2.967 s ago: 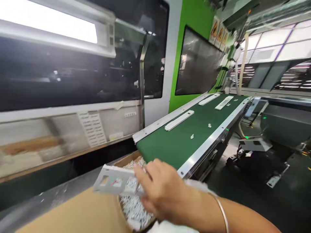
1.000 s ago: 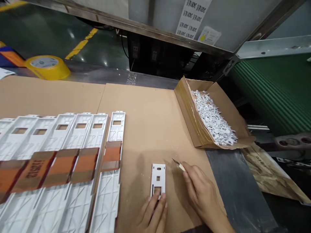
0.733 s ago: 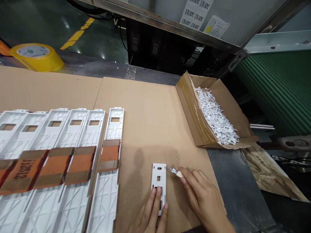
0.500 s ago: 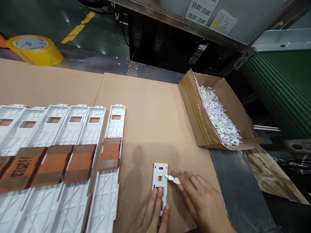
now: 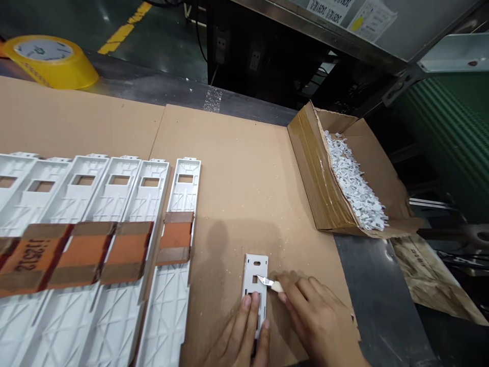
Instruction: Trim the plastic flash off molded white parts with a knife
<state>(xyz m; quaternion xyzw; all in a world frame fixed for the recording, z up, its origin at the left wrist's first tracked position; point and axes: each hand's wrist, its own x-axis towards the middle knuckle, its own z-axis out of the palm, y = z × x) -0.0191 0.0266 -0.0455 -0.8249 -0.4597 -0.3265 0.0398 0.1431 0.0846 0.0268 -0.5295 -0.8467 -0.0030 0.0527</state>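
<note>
A small white plastic plate (image 5: 256, 270) with slots and a square hole lies on the brown cardboard sheet (image 5: 237, 178). The fingers of my left hand (image 5: 242, 331) press on its lower part and cover some of it. My right hand (image 5: 319, 316) is closed round the pale handle of a small knife (image 5: 269, 283), to the right of the plate. The blade's tip is at the square hole. To the left lies a long white ribbed panel (image 5: 168, 300) with an orange and brown wrap (image 5: 175, 237) across it.
More wrapped white panels (image 5: 95, 316) lie side by side at the left. A yellow tape roll (image 5: 72, 66) is at the back left. A cardboard box (image 5: 305, 163) of small white pieces (image 5: 355, 183) stands at the right, near a green conveyor belt (image 5: 451, 127).
The knife tip has shifted left from the plate's right edge to its square hole. The whole view has moved slightly. My left hand still presses on the plate.
</note>
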